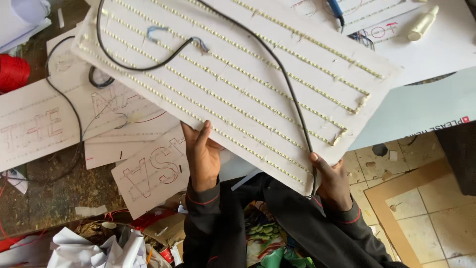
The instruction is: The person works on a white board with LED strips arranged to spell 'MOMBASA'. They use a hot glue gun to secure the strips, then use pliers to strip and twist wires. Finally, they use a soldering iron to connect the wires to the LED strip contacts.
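Note:
A large white board (233,74) with several rows of small light beads runs diagonally across the middle. A black cable (277,69) loops over it and hangs off its near edge. My left hand (201,156) grips the board's near edge from below, thumb on top. My right hand (332,181) holds the near right corner, pinching the black cable against the edge. Both arms wear dark sleeves with red trim.
Smaller white boards with red-outlined letter shapes (148,171) lie on a dirty worktable (49,198) at left. A red spool (12,72) is at far left, crumpled paper (94,250) below. A glue stick (421,24) lies top right. Tiled floor with cardboard (396,198) at right.

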